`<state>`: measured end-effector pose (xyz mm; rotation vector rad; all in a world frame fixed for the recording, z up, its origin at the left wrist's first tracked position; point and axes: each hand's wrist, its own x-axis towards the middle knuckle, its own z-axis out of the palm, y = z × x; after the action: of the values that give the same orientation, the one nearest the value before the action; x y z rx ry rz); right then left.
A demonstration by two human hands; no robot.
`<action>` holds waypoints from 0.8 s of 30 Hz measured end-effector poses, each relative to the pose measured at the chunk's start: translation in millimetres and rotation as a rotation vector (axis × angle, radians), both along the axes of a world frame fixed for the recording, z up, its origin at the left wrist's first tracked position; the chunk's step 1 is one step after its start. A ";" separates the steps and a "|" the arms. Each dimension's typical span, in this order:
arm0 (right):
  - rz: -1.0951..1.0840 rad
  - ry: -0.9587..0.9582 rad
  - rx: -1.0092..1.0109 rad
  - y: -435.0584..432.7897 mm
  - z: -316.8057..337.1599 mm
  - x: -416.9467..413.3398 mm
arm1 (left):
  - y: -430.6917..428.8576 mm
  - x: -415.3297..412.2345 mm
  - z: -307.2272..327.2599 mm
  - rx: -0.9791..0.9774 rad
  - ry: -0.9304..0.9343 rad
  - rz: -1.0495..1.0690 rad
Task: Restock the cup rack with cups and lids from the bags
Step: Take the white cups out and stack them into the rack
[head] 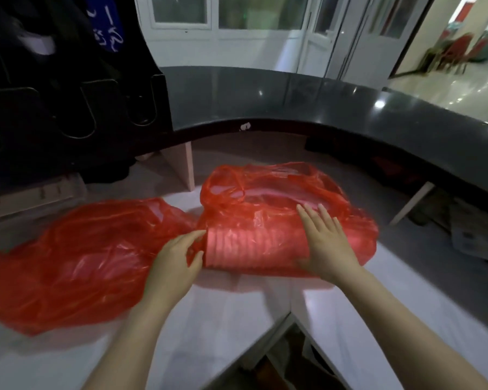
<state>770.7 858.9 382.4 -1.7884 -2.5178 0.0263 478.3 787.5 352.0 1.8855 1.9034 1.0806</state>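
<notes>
far left, the black rack [82,108] with u-shaped slots stands well apart from the hands; i take it for the cup rack, though its slots are too dark to tell what they hold

in front of it the left bag [76,257] lies slack and spread over the white counter [237,319], its loose film touching the left forearm; a lift toward the rack could snag that film and drag the bag along

the left hand [178,254] curls its fingers and thumb round the left end of the ribbed stack [251,240], gripping it through the plastic

the right hand [324,243] lies flat on the stack's other end, fingers straight, thumb along the front, pressing rather than gripping

the stack lies on its side inside the right bag [265,187], still wrapped; whether it is cups or lids i cannot tell

held only at the ends it could come apart in the middle or roll, and the thin film could tear if pulled hard

near the body the two counter slabs meet at a v-shaped gap [279,361], an edge a rolling stack could drop through

there is bare counter on the near side, right of the hands; behind the bags the dark curved ledge [293,94] overhangs, so the freest way out is up and leftward
</notes>
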 end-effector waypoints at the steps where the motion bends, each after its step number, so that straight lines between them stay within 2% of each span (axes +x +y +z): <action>1: 0.016 -0.034 -0.032 8.4 -2.6 0.4 | 2.6 3.1 1.6 0.009 0.065 0.031; 3: 0.064 -0.078 -0.071 18.8 -8.0 -0.3 | 9.2 8.2 7.6 0.020 0.143 0.104; 5: 0.128 -0.069 -0.025 24.3 -12.2 0.9 | 18.4 16.3 15.9 0.042 0.166 0.144; 8: 0.289 0.053 0.304 26.0 -22.7 3.3 | 40.3 39.0 30.2 0.137 0.242 -0.007; 10: 0.423 0.109 0.447 21.2 -26.6 3.5 | 59.9 54.6 35.3 0.095 0.329 -0.188; 12: 0.479 0.076 0.436 16.8 -32.9 4.5 | 76.5 67.6 32.3 -0.090 0.497 -0.341; 15: 0.496 0.016 0.363 11.9 -41.4 14.5 | 90.6 70.7 17.7 -0.308 0.812 -0.401; 17: 0.470 0.006 0.240 7.6 -42.2 22.8 | 88.3 63.4 9.2 -0.329 0.846 -0.355; 19: 0.423 -0.033 0.099 4.2 -41.8 29.8 | 78.2 54.1 5.4 -0.222 0.743 -0.283; 21: 0.347 0.018 0.043 2.4 -36.3 32.4 | 65.0 45.9 -2.2 0.039 0.606 -0.186; 22: 0.338 0.050 0.094 1.8 -32.7 30.8 | 59.0 41.2 -6.2 0.175 0.568 -0.138; 24: 0.351 0.092 0.311 4.8 -26.0 23.0 | 49.7 30.8 -10.0 0.275 0.577 -0.103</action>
<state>793.8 863.7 356.4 -1.1959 -2.5627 -0.2481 509.2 837.3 342.0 2.6476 1.9714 0.8615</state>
